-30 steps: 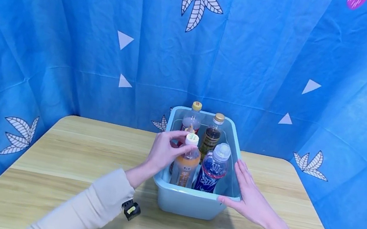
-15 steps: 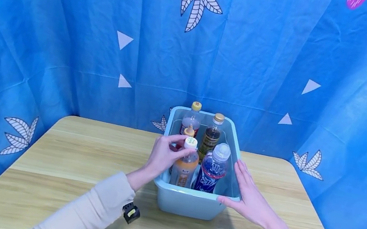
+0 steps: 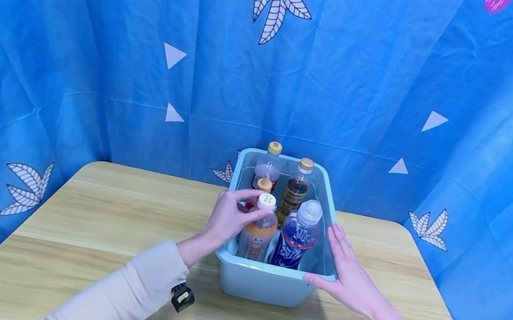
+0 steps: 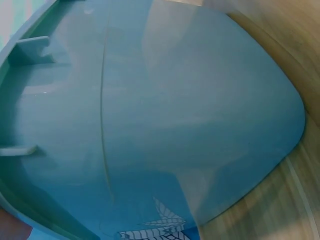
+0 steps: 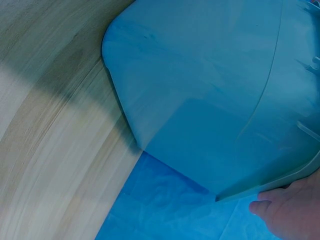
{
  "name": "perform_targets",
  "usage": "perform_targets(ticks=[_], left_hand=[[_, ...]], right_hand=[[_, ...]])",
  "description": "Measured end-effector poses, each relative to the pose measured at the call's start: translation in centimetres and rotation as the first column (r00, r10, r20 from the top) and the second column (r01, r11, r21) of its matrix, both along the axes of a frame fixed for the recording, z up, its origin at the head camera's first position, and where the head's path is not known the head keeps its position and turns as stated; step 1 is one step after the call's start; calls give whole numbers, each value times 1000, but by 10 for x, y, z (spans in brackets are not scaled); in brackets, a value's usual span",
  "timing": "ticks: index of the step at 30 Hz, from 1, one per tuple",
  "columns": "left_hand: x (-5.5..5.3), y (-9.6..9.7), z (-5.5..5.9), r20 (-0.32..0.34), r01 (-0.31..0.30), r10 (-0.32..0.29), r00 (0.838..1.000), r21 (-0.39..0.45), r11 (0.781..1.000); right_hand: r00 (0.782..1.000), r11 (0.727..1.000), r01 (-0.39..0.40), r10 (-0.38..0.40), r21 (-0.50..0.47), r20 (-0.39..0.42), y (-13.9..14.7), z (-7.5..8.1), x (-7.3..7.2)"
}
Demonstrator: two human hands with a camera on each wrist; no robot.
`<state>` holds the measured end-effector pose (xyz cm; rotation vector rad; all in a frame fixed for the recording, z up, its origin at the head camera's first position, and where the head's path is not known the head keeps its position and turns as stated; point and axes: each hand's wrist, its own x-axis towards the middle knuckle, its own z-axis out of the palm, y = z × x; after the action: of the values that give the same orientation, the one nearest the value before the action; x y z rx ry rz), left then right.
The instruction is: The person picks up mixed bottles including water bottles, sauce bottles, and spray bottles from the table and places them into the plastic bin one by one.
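Observation:
My left hand (image 3: 228,215) reaches over the left rim of a light blue plastic bin (image 3: 265,284) and pinches the white cap of a drink bottle with an orange label (image 3: 256,240). That bottle stands inside, at the front left. With fingers fairly straight, my right hand (image 3: 350,278) rests on the bin's front right corner, thumb at the front rim. A bottle with a clear cap and blue label (image 3: 294,247) stands beside the pinched one. In the wrist views the bin's outer wall (image 4: 190,100) fills most of the picture; part of the right hand (image 5: 295,205) shows at the rim.
Behind in the bin are a dark amber bottle with a gold cap (image 3: 296,190), a clear bottle with a yellow cap (image 3: 268,169) and one with an orange pointed top (image 3: 264,184), partly hidden. A wooden table (image 3: 121,227) carries the bin; blue curtain (image 3: 342,83) hangs behind.
The left hand and the orange-label bottle's cap have sunk slightly, so more of the pointed top behind shows. In the last half second they barely move. The right hand stays put.

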<state>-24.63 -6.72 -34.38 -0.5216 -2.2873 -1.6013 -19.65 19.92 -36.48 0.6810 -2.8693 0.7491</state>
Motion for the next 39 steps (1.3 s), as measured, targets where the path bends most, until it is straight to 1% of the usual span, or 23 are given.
perform_targets(ticks=[7, 15, 24, 30, 35, 39], left_hand=[[0, 0, -2, 24, 5, -5, 1000, -3, 1000], [-1, -1, -3, 21, 2, -1, 1000, -15, 1000], [-1, 0, -5, 23, 2, -1, 1000, -15, 1000], [1, -1, -4, 38, 6, -6, 999, -8, 1000], [2, 0, -3, 45, 2, -1, 999, -24, 1000], [2, 0, -3, 32, -2, 3, 999, -41, 999]], right_hand=[[1000, 1000, 5, -5, 2, 8, 0, 0, -1], [1000, 1000, 4, -4, 8, 3, 0, 0, -2], [1000, 1000, 3, -3, -11, 11, 1, 0, -3], [1000, 1000, 1, -1, -10, 9, 0, 0, -3], [1000, 1000, 4, -4, -6, 6, 0, -1, -3], [1000, 1000, 7, -7, -3, -1, 0, -2, -3]])
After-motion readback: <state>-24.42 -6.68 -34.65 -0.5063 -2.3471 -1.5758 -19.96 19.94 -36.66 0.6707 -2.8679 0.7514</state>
